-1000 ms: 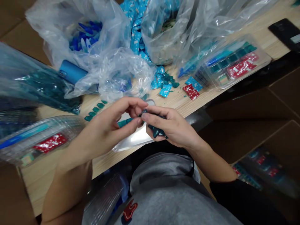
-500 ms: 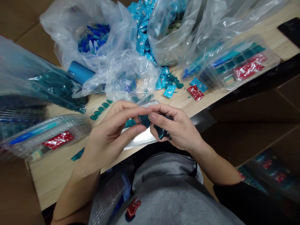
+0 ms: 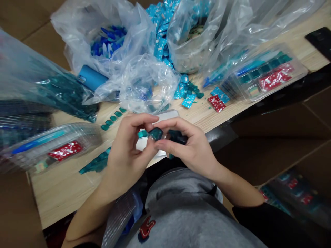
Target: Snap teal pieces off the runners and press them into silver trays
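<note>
Pale wood table (image 3: 59,199), brown cardboard around. At the fingertips: a teal piece (image 3: 156,133), where both hands meet. Left hand (image 3: 126,150): thumb and fingers curved in a loose ring, tips closed on that piece. Right hand (image 3: 193,148): thumb and forefinger nearly together against the same piece; remaining fingers curled round darker pieces (image 3: 177,136), count unclear. Just beneath the fingers, a pale tray (image 3: 172,113), partly hidden. Near, left of them: a slanting row of teal chips (image 3: 113,118); loose chips (image 3: 97,162) nearer the body. Farther left, a clear box (image 3: 89,132). Right and beyond the fingers, a red packet (image 3: 216,103). Straight beyond, a crumpled plastic bag (image 3: 147,75).
</note>
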Tool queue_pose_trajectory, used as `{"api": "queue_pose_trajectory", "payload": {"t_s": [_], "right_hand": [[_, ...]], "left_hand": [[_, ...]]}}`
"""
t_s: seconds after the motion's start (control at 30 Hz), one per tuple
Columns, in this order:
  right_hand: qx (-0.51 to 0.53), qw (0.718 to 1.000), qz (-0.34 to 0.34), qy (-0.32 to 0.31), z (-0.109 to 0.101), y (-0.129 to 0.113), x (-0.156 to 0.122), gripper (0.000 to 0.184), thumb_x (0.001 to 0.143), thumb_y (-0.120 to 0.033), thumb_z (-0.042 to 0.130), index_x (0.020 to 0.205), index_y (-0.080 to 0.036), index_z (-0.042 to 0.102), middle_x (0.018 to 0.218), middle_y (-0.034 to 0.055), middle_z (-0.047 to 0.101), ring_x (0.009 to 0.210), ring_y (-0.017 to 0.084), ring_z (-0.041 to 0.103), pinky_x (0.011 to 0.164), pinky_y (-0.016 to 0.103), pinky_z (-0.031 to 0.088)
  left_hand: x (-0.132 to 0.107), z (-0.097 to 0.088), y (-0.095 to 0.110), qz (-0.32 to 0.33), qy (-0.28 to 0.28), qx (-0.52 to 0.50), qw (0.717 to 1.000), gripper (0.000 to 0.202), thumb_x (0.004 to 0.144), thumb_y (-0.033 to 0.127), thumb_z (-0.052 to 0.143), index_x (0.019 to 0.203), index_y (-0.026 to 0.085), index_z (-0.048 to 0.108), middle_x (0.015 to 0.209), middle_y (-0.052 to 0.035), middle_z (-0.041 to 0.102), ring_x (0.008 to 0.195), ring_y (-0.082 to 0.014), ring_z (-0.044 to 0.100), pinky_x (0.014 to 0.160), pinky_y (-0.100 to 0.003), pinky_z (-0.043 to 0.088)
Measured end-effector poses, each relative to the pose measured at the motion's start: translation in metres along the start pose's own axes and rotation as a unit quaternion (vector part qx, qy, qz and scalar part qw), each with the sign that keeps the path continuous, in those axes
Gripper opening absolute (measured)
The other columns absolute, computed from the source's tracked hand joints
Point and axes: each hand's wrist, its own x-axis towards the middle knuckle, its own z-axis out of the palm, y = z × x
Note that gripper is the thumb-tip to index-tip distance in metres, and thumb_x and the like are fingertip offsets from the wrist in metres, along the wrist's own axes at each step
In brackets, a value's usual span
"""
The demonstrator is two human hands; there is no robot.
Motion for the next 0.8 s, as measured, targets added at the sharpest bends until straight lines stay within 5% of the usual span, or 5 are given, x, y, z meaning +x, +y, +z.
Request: {"api": "queue_pose_trajectory", "payload": {"t_s": [0.3, 0.63, 0.8], "right_hand": [[-0.182, 0.972, -0.148, -0.015, -0.003, 0.010, -0.009, 0.021, 0.090, -0.019, 0.060, 0.108, -0.012, 0.068, 0.099, 0.0039, 0.072, 0.083, 0.010, 0.065, 0.078, 0.022, 0.053], [0.038, 0.993, 0.041, -0.107, -0.015, 0.002, 0.003, 0.020, 0.088, -0.029, 0.064, 0.101, -0.015, 0.070, 0.056, -0.0074, 0.054, 0.045, 0.003, 0.047, 0.042, 0.015, 0.039], [-0.032, 0.991, 0.041, -0.126, -0.027, -0.005, 0.008, 0.020, 0.087, -0.031, 0.066, 0.096, -0.013, 0.070, 0.057, -0.0064, 0.054, 0.047, 0.004, 0.047, 0.043, 0.016, 0.037]], "left_hand": [[0.000, 0.000, -0.006, 0.065, 0.014, -0.008, 0.998, 0.027, 0.087, 0.004, 0.060, 0.103, 0.026, 0.059, 0.092, 0.0005, 0.058, 0.089, -0.0141, 0.058, 0.077, -0.030, 0.050], [-0.002, -0.009, -0.011, 0.104, 0.007, 0.035, 0.994, 0.028, 0.086, 0.006, 0.064, 0.104, 0.028, 0.062, 0.089, 0.0018, 0.060, 0.086, -0.0147, 0.058, 0.074, -0.032, 0.047], [0.008, -0.012, -0.010, 0.134, -0.053, 0.079, 0.986, 0.018, 0.090, 0.014, 0.063, 0.100, 0.028, 0.065, 0.091, 0.0017, 0.065, 0.085, -0.0144, 0.061, 0.073, -0.032, 0.050]]}}
